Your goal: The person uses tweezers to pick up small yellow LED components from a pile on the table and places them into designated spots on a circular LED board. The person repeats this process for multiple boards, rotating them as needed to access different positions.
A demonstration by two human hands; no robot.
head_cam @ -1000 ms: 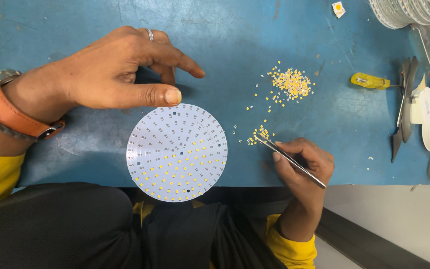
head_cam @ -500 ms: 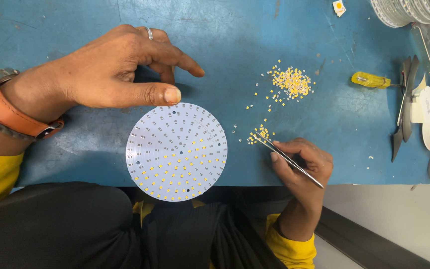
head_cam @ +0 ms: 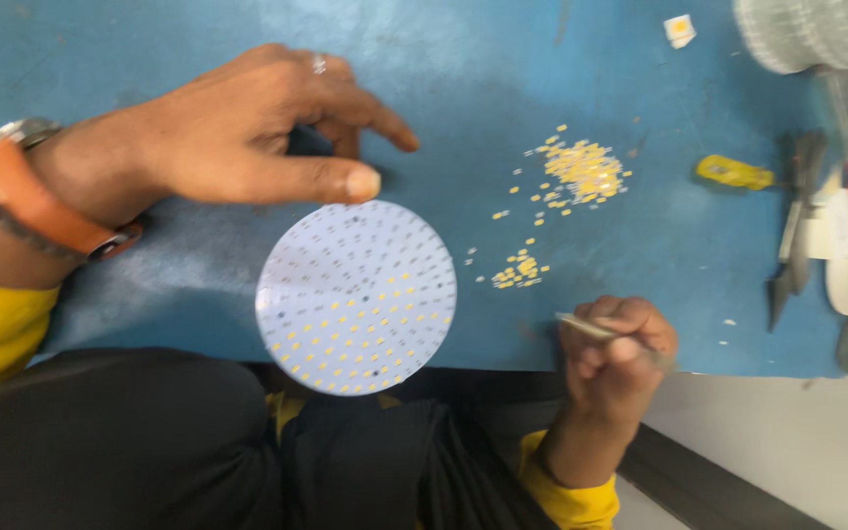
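Right hand (head_cam: 612,355) fingers closed on tweezers (head_cam: 591,330) at the table's (head_cam: 149,39) near edge. Left hand (head_cam: 247,132) fingers spread, thumb touching the round board (head_cam: 355,296) (overhanging that edge). Yellow chips (head_cam: 581,169) lie mid-table.

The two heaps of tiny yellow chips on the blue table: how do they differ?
The far heap is larger and denser, with loose chips scattered round it; the near heap is small and thin. The near heap lies closer to the round white board and to the right hand holding tweezers; the far heap lies nearer the yellow tool. Both are the same pale yellow chips.
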